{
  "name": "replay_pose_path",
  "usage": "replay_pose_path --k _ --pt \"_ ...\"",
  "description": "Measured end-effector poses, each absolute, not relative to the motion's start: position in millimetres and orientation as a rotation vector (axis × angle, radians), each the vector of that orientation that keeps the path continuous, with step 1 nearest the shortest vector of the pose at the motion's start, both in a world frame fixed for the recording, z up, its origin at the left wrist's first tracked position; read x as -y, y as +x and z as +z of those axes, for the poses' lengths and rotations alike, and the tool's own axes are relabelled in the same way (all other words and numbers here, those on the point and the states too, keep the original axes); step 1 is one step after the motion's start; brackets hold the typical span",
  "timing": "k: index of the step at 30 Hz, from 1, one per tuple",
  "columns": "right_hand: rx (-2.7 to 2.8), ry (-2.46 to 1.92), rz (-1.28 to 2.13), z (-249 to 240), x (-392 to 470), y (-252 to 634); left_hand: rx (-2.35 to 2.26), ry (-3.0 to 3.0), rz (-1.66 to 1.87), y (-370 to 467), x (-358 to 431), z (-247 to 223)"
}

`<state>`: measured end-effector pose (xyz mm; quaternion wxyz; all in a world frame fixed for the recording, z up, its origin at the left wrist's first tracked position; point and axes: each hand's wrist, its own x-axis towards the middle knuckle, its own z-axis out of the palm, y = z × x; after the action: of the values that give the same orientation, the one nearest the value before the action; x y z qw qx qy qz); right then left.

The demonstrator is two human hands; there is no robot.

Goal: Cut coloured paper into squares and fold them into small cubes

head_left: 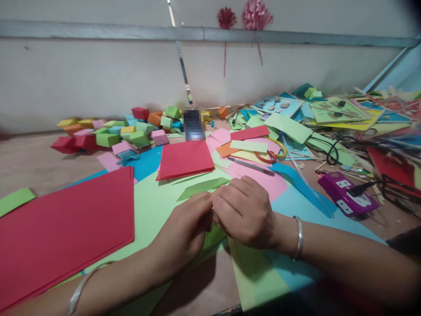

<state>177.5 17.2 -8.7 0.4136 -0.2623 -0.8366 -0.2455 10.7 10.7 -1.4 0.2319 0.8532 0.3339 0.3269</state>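
Observation:
My left hand (189, 224) and my right hand (243, 210) meet over the front of the table, fingers curled together. Both are closed on a sheet of green paper (205, 188), whose far edge shows beyond the knuckles and whose near part hangs below them. The fingertips and the gripped part of the sheet are hidden. Under and around the hands lie larger light green paper (148, 206) and light blue paper (292, 267). Just beyond the hands sits a stack of red paper squares (187, 160).
Large red sheets (72, 228) cover the left side. Folded paper boxes (108, 139) are heaped at the back left. Right of centre lie scissors with red and yellow handles (271, 156) among paper strips. A purple power strip (347, 193) with a plugged black cord stands at right.

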Motion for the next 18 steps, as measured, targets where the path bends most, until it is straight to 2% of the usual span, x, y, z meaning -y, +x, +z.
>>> replay_pose_path --k 5,10,13,18 --pt "2.083 -0.789 -0.595 -10 -31 189 -0.958 1.937 0.832 9 -14 0" --pt "2.042 -1.245 -0.549 -12 -63 215 -1.022 1.697 0.778 5 -17 -3" --pt "2.012 -1.294 -0.371 -16 -76 223 -0.903 1.957 0.825 5 -14 -8" --pt "2.183 -0.936 0.073 -21 -71 218 -0.480 2.556 0.758 12 -2 -22"
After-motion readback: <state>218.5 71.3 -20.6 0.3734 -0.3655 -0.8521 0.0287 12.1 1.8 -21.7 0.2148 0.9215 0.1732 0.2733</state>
